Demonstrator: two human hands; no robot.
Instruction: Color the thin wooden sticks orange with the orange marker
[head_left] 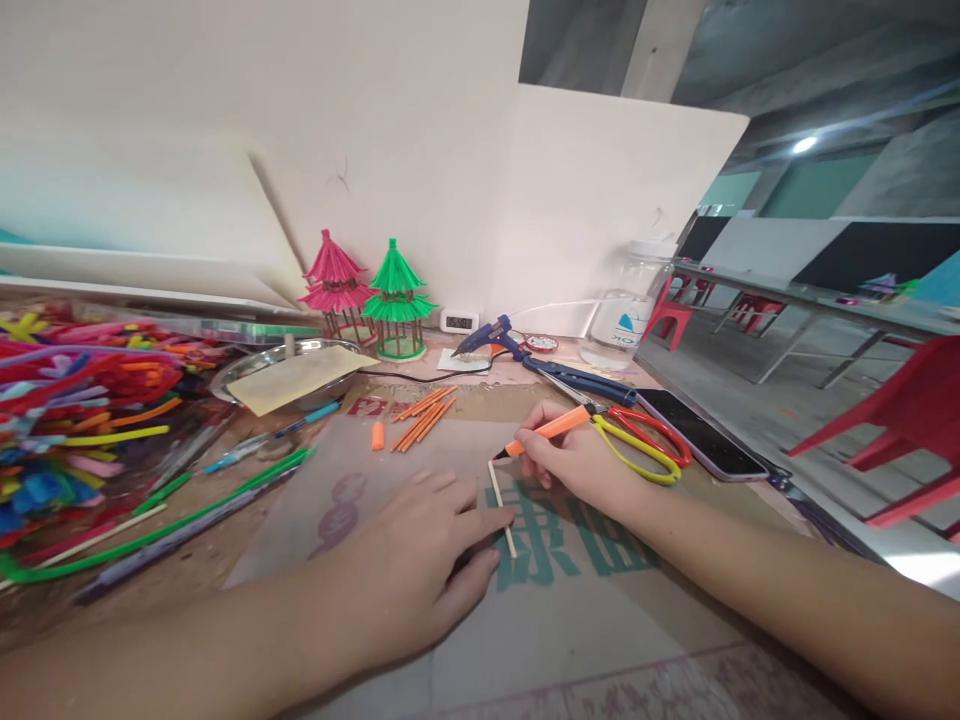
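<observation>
My right hand point(562, 448) is closed round an orange marker point(551, 430), its dark tip at the upper end of a thin pale wooden stick point(503, 510). My left hand point(427, 560) lies palm down with its fingers stretched out, the index fingertip resting on the stick's middle. Under both hands is a flat printed sheet point(390, 650) with green characters. Beyond the left hand lie several orange sticks point(424, 422) and an orange marker cap point(378, 436). Scissors point(637, 450) with yellow and red handles lie just beyond my right wrist.
Colourful pipe cleaners point(82, 430) crowd the left side beside a metal plate point(225, 385). A pink pagoda model point(334, 290), a green pagoda model point(394, 300), a small clock point(459, 321) and a glue gun point(487, 337) stand or lie behind. At right are a phone point(701, 432) and a clear jar point(622, 310).
</observation>
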